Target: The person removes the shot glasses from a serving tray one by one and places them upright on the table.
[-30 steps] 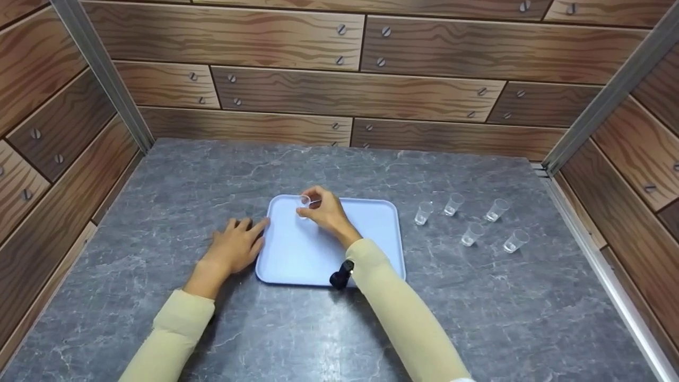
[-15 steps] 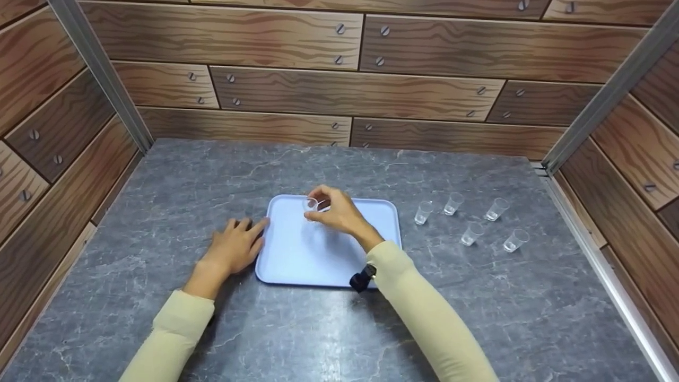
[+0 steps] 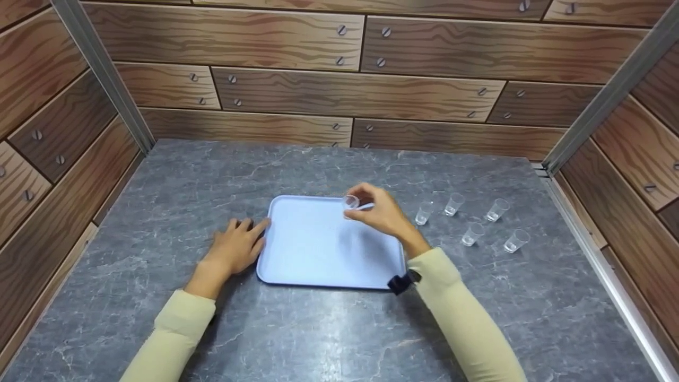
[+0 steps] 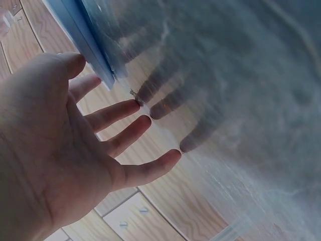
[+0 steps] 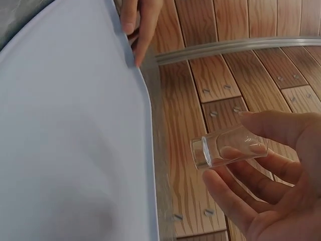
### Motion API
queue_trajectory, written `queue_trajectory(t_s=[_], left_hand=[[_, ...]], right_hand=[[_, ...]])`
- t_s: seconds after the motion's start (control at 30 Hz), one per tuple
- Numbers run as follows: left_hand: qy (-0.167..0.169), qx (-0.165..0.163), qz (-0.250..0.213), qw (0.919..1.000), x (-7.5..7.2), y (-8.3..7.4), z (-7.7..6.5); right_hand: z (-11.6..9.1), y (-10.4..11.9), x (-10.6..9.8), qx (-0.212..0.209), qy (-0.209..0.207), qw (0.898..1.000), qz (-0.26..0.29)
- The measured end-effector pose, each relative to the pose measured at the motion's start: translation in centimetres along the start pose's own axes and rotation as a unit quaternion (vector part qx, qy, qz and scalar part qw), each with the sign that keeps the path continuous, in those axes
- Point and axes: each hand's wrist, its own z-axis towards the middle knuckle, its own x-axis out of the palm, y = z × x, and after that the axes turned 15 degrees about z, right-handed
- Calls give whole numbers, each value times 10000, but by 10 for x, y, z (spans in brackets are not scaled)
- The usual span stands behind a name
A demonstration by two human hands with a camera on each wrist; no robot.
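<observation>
My right hand (image 3: pixel 379 209) pinches a small clear shot glass (image 5: pixel 228 146) between thumb and fingers, above the far right part of a light blue tray (image 3: pixel 302 249). In the right wrist view the glass is clear of the tray, its thick base pointing away from the palm. Beside the tray's left edge, my left hand (image 3: pixel 236 246) rests with fingers spread, its fingertips on the table and the thumb side touching the rim. The left wrist view shows that hand's palm (image 4: pixel 65 145) and the tray's edge (image 4: pixel 83 40).
Several more clear shot glasses, one of them a near glass (image 3: pixel 423 213), stand upright on the grey marbled table (image 3: pixel 297 334) right of the tray. Wood-patterned walls (image 3: pixel 297 90) and metal corner posts (image 3: pixel 101 69) enclose the table at the back and sides.
My right hand has moved rightward over the tray, from its far left part to its far right, carrying the shot glass. The left hand and the standing glasses have stayed in place.
</observation>
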Motion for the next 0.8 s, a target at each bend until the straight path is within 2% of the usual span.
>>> queue_trajectory(t_s=[0.4, 0.8], left_hand=[[-8, 14, 19, 10000, -1, 1, 1], [110, -35, -14, 9999, -1, -1, 1]], right_hand=[[-37, -14, -51, 96, -360, 9990, -249], [-69, -25, -83, 140, -694, 9963, -480]])
